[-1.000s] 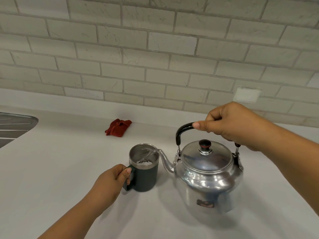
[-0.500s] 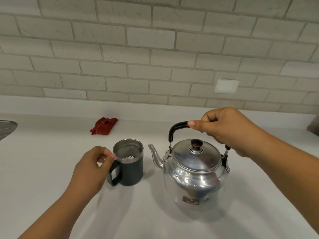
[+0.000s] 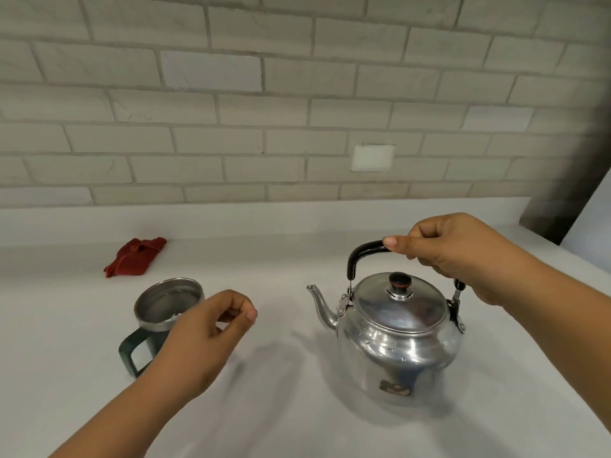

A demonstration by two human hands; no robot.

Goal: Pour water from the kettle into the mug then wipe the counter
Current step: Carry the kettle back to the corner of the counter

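A shiny metal kettle (image 3: 396,342) with a black handle stands upright at the centre right of the white counter (image 3: 281,259), its spout pointing left. My right hand (image 3: 456,252) grips the top of its handle. To the left stands a dark green mug (image 3: 165,302) with a steel inside, holding some water, its handle turned toward me. My left hand (image 3: 205,338) hovers just right of and in front of the mug, fingers loosely curled, holding nothing and hiding part of the mug's side. A crumpled red cloth (image 3: 135,256) lies behind the mug near the wall.
A pale brick wall runs along the back with a white switch plate (image 3: 373,157) on it. A dark slanted edge (image 3: 562,200) rises at the far right end of the counter.
Pouring has stopped; the kettle went from tilted at the mug to upright and further right. My left hand let go of the mug's handle and drifted to its right.
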